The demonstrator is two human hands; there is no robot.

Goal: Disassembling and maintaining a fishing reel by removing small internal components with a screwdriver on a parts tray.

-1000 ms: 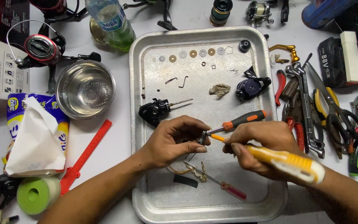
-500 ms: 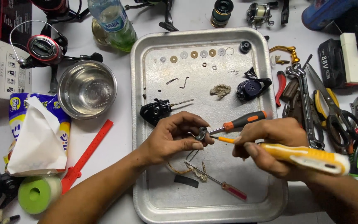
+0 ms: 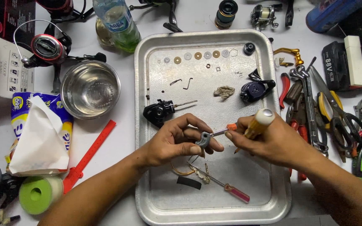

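Note:
My left hand [image 3: 177, 142] pinches a small grey metal reel part [image 3: 203, 140] over the middle of a metal tray [image 3: 147, 83]. My right hand [image 3: 269, 140] grips a yellow-handled screwdriver [image 3: 258, 122], its handle now tipped up toward the camera. An orange-collared screwdriver [image 3: 227, 129] lies against the right fingers, its tip at the grey part. Under the hands lie a thin red-handled screwdriver [image 3: 231, 190], a brass ring and a black strip. A black reel body [image 3: 159, 112] sits just left of the left hand.
The tray's far end has a row of small washers [image 3: 197, 55] and a dark reel frame [image 3: 254, 90]. Pliers, wrenches and cutters [image 3: 323, 113] crowd the right side. A steel bowl [image 3: 90, 88], tissue pack [image 3: 38, 129], red strip, bottle and spinning reel lie left.
My right hand has swung the yellow-handled screwdriver from lying flat toward the right to pointing up, and the hand has shifted closer to the grey part. The left hand stays put.

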